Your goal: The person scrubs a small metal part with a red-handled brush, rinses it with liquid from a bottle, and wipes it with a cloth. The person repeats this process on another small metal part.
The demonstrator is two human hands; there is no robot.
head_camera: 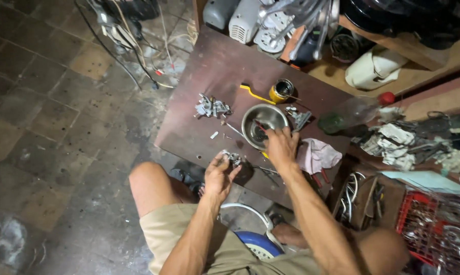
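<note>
Both hands are busy over a dark brown table [209, 76] seen from above: the left hand [219, 175] is curled around a small grey metal part [233, 158] at the near edge, fingers pinched on it, and the right hand [281, 146] reaches into a round steel bowl [263, 122] just ahead, fingertips dipped past the rim. Can't really tell if that right hand is gripping anything, since its fingers hide whatever is under them, and the stuff inside the bowl is just a dark blur with a bit of red. The metal part is mostly covered by the left fingers too, so its shape is anyone's guess. Right beside the right wrist lies a crumpled pink rag [316, 155]. Beyond the bowl sit an open yellow tin [281, 90] and a yellow-handled brush [253, 92], and off past the left hand there's a cluster of grey metal pieces [212, 107] plus loose screws scattered between. To the far side of the right hand a clear bottle with a red cap [357, 111] lies on its side, next to a heap of dirty rags and cables. Fan parts and a motor housing crowd the far end, cut off by the frame. Floor is grimy dark tile, with tangled wires off past the table on the left hand's side.
</note>
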